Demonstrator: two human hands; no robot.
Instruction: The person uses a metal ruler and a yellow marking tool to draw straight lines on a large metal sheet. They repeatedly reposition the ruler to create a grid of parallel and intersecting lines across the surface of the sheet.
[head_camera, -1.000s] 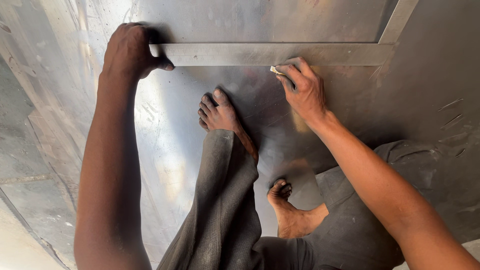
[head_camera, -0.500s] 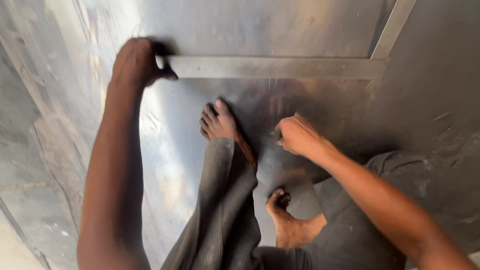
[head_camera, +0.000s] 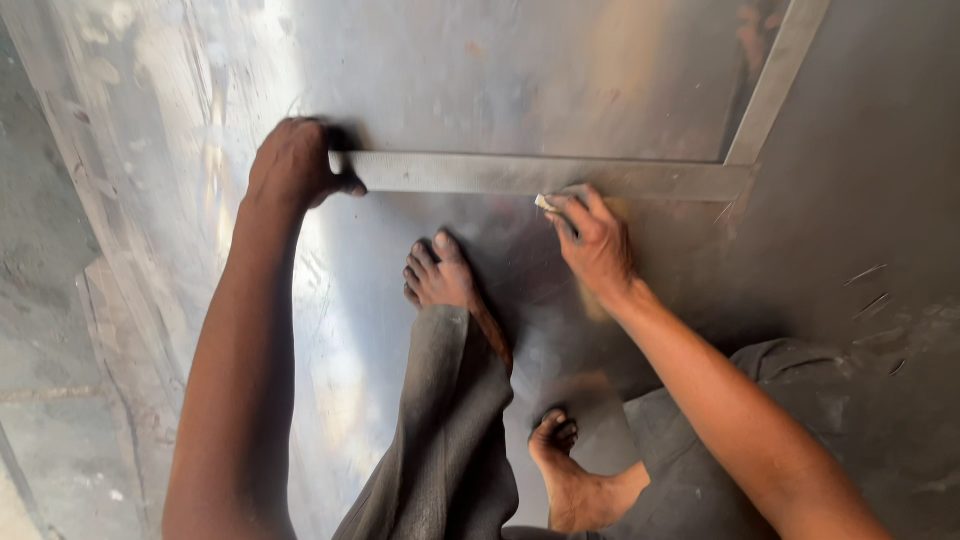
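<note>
A large L-shaped grey steel square (head_camera: 560, 176) lies flat on a shiny, scratched metal sheet (head_camera: 480, 70), its long arm running across and its short arm going up at the right side. The right hand (head_camera: 598, 240) is closed around a small pale piece of chalk (head_camera: 546, 203), whose tip touches the lower edge of the long arm. The left hand (head_camera: 295, 165) presses down on the free end of the square, fingers curled over it. To mark well, I think the left hand must keep the square from sliding. One bare foot (head_camera: 440, 278) rests on the sheet just below.
</note>
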